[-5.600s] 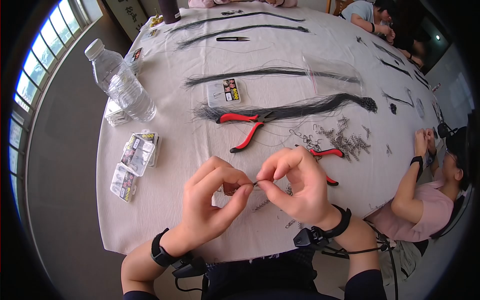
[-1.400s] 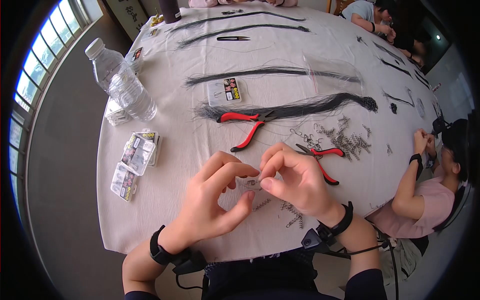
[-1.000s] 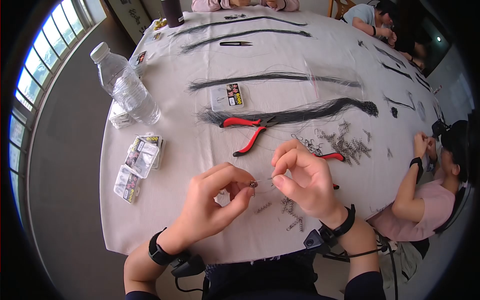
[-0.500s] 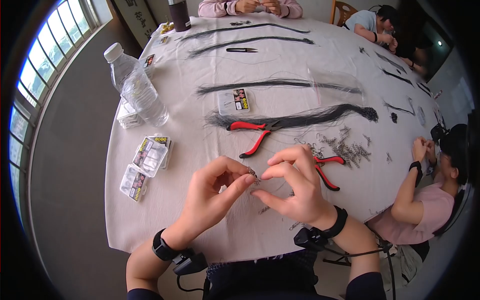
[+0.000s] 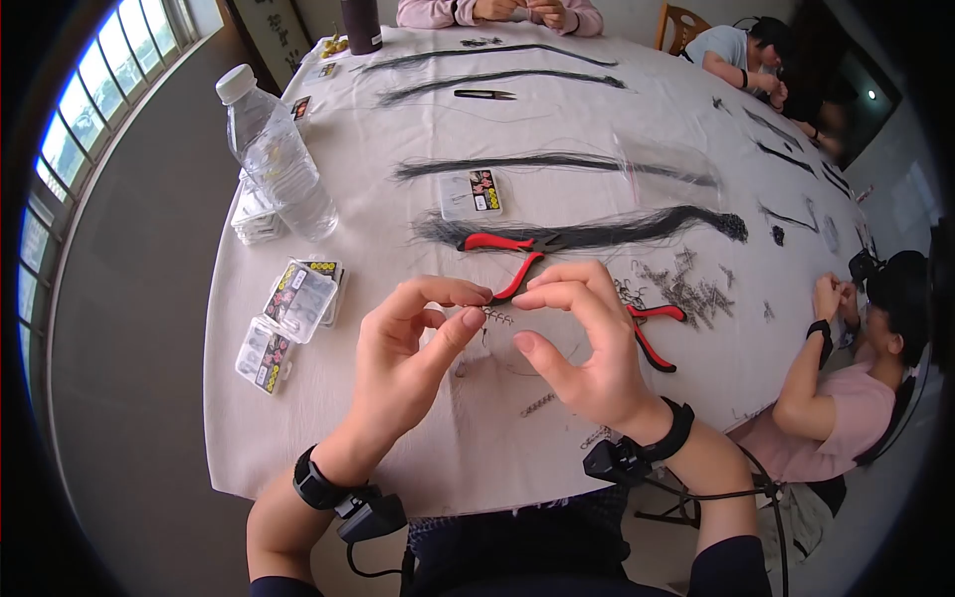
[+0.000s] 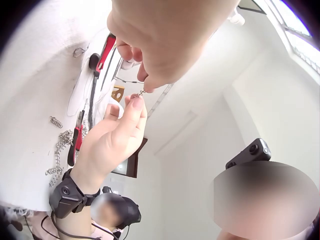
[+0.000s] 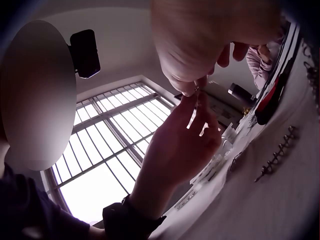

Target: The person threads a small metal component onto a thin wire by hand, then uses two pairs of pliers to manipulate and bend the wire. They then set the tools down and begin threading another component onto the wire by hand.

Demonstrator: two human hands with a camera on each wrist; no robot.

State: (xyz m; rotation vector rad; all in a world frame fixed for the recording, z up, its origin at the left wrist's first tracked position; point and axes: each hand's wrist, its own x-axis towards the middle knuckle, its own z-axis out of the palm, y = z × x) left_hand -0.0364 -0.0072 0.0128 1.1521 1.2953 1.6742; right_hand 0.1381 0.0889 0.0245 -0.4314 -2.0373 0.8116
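Observation:
My left hand (image 5: 403, 338) pinches a small metal coil spring (image 5: 497, 315) between thumb and fingertips, with its coils jutting to the right. Facing it is my right hand (image 5: 597, 343), its thumb and index finger spread apart around the spring's free end. The left wrist view shows the same spring (image 6: 142, 92) right at the fingertips of both hands. Below the hands, another coil spring (image 5: 538, 404) lies on the white tablecloth (image 5: 328, 438). Beyond the hands lie red-handled pliers (image 5: 502, 242); a second pair (image 5: 652, 343) is partly hidden by my right hand.
A pile of springs (image 5: 686, 289) lies to the right. Bundles of black strands (image 5: 617, 231) stretch across the cloth. Clear plastic boxes (image 5: 288, 308) and a water bottle (image 5: 284, 164) stand left. Another person (image 5: 836, 398) sits at the right.
A second ago, my right fingers pinched a thin wire-like end beside the left fingertips; now they are spread. Both hands have moved away from my body, the spring staying in the left.

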